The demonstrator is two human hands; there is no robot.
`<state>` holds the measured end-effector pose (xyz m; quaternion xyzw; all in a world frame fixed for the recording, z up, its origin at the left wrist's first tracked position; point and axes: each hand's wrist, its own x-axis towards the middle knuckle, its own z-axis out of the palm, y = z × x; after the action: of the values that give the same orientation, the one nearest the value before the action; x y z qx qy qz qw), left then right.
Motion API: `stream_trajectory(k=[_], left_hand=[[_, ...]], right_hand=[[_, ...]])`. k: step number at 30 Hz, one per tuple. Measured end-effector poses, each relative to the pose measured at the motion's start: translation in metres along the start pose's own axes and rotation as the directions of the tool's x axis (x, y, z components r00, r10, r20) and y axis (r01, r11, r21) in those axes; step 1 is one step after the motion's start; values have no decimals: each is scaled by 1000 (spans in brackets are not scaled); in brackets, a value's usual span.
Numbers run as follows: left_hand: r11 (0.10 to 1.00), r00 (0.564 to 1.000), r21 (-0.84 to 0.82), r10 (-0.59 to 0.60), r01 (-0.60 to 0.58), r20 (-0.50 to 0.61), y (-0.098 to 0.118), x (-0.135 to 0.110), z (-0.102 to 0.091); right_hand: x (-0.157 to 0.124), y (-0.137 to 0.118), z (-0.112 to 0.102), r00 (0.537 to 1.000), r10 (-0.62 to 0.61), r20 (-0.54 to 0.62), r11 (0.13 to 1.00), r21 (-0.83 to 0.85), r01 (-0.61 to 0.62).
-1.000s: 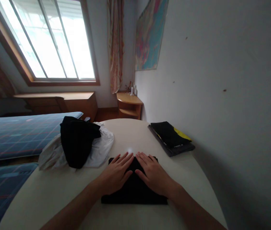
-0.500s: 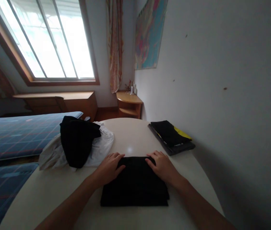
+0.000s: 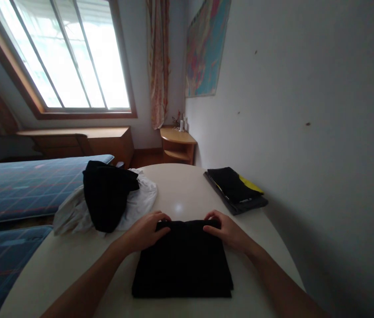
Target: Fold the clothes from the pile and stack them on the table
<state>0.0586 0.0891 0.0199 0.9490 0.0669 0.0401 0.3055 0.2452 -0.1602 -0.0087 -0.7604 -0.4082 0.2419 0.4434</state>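
A folded black garment (image 3: 183,265) lies on the round white table (image 3: 173,187) right in front of me; its exact kind does not show. My left hand (image 3: 149,230) grips its far left corner, thumb on top and fingers curled over the far edge. At the far right corner my right hand (image 3: 228,229) pinches the cloth in the same way. The fingertips of both hands are partly hidden behind the fold.
On the table's left lies a crumpled black cloth (image 3: 107,196) over white fabric (image 3: 142,198). Folded black, yellow and grey clothes (image 3: 236,187) lie at the back right, near the wall. A blue plaid mattress (image 3: 34,187) adjoins the table's left side.
The folded black garment has slid a little toward me. Both hands have closed from lying on its far corners to gripping its far edge.
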Motion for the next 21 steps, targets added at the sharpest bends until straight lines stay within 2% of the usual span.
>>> stream_trajectory(k=[4,7,11,17,21], left_hand=[[992,976,-11,-119,123,180,12,-4,-2],[991,970,-40,-115,126,217,23,-4,4],[982,968,-157,-68,108,241,23,-3,15],[983,986,-146,-96,115,134,22,-2,19],[980,986,-167,-87,111,144,30,-3,21]], right_hand=[[-1,-1,0,992,-14,125,953,302,-24],[-1,-1,3,985,-43,168,919,393,-27],[-1,0,8,990,-65,123,913,409,9],[2,-6,13,999,-23,30,931,364,11],[2,-13,17,999,-16,-36,960,280,25]])
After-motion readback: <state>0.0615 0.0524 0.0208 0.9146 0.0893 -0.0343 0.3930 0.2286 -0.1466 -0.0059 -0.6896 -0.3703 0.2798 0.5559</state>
